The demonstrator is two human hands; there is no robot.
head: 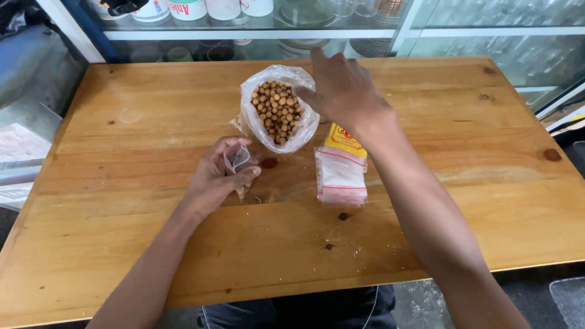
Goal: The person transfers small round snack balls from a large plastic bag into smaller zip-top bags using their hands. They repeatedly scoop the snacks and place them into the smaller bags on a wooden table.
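Observation:
My left hand [214, 176] holds a small clear zip bag [236, 158] open just above the wooden table [122, 201]. Right behind it stands a larger clear plastic bag [277, 109], open at the top and full of small round brown nuts. My right hand [340, 87] hovers at the right rim of that big bag, fingers reaching toward the nuts; I cannot tell whether it pinches any. A stack of small empty zip bags [341, 176] with red seal lines lies to the right, on a yellow packet [345, 139].
A glass display cabinet [378, 30] with cups, jars and plates runs along the table's far edge. Grey floor and papers [21, 146] lie off the left side. My dark trousers [304, 311] show under the near edge.

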